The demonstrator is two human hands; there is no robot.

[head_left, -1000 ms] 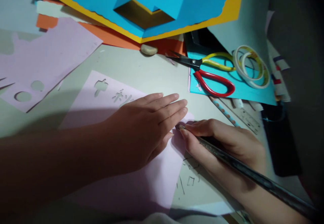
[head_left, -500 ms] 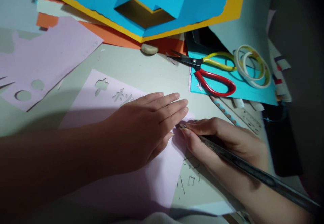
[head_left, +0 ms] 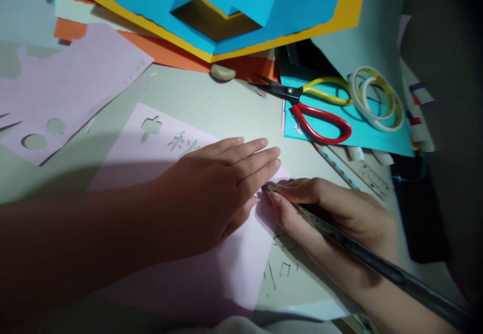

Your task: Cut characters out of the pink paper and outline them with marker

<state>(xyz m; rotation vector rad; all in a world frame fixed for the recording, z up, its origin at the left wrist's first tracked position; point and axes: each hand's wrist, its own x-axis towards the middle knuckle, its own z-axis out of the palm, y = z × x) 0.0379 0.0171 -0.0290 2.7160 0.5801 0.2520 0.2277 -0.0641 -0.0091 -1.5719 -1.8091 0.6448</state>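
My left hand (head_left: pixel 215 193) lies flat on a sheet of lilac paper (head_left: pixel 121 143), pressing it down and holding nothing. The sheet has small character-shaped cut-outs (head_left: pixel 151 129) near its upper edge. My right hand (head_left: pixel 335 218) is shut around a metal-handled craft knife (head_left: pixel 350 238), whose tip (head_left: pixel 269 188) meets the paper by my left fingertips. The blade itself is hidden by my fingers. Both hands nearly touch.
Red-and-yellow-handled scissors (head_left: pixel 305 107) and tape rolls (head_left: pixel 373 100) lie on a turquoise card (head_left: pixel 370 138) at upper right. A blue-and-yellow paper cut-out (head_left: pixel 302 7) overhangs the top. A pencil (head_left: pixel 334 165) and ruler (head_left: pixel 368 178) lie right of my hands.
The knife handle and my right hand shift slightly; my left hand stays flat on the paper.
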